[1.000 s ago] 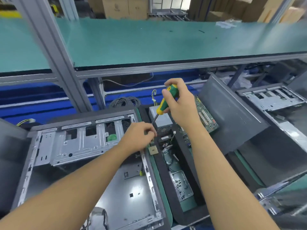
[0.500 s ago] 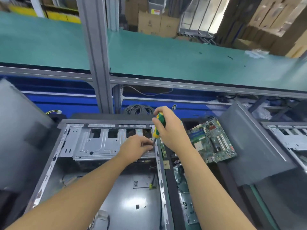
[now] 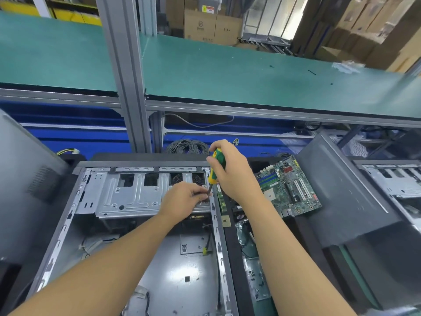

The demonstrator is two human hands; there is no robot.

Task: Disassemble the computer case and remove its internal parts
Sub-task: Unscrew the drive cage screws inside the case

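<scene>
An open computer case (image 3: 68, 215) lies flat in front of me, its silver drive cage (image 3: 127, 195) at the far end. My right hand (image 3: 232, 174) grips a green and yellow screwdriver (image 3: 216, 166), held nearly upright over the cage's right end. My left hand (image 3: 184, 199) pinches the screwdriver's shaft near the tip against the cage. The tip itself is hidden by my fingers. Loose cables (image 3: 207, 245) hang inside the case.
A removed motherboard (image 3: 289, 185) lies to the right of the case. A tray of small screws (image 3: 255, 277) sits between the cases. A grey side panel (image 3: 346, 197) leans at the right, another case (image 3: 396, 183) beyond it. A green shelf (image 3: 227, 71) runs across above.
My view has swung left and closer onto the case. Both hands moved down with the screwdriver from above the gap beside the case to the drive cage's right end.
</scene>
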